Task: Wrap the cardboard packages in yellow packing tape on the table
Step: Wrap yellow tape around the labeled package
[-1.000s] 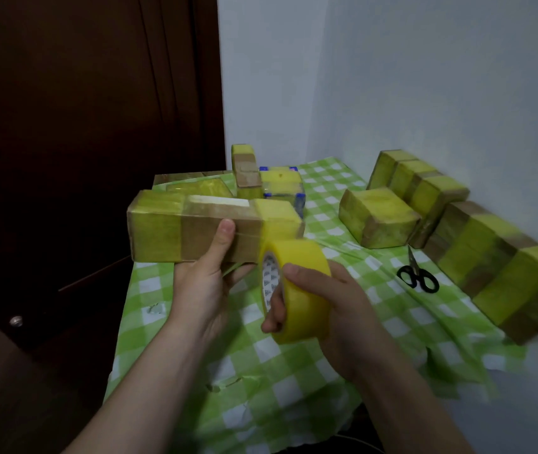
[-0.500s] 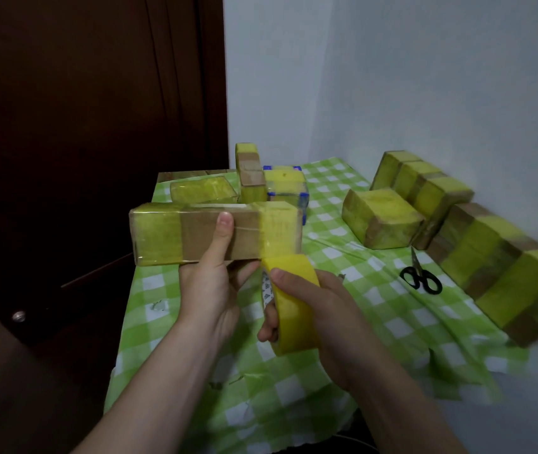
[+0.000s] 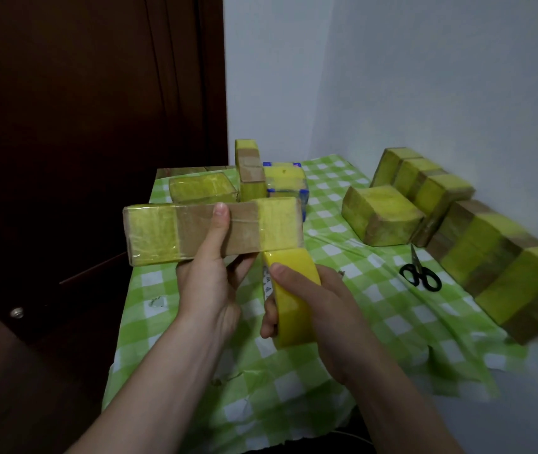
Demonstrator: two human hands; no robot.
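1 held package, 1 tape roll, 1 scissors.

Shut in on the right by a row of taped packages along the wall, one squat package just before its far end. Crowded at the back left by an upright package, a flat package and a blue-cornered box. Open over the checked surface between that cluster and the squat package, and across the near cloth, save for scissors lying beside the row. Taken up front and centre by the left hand gripping a long package and the right hand gripping a tape roll just beneath it. Bounded left by a dark door.
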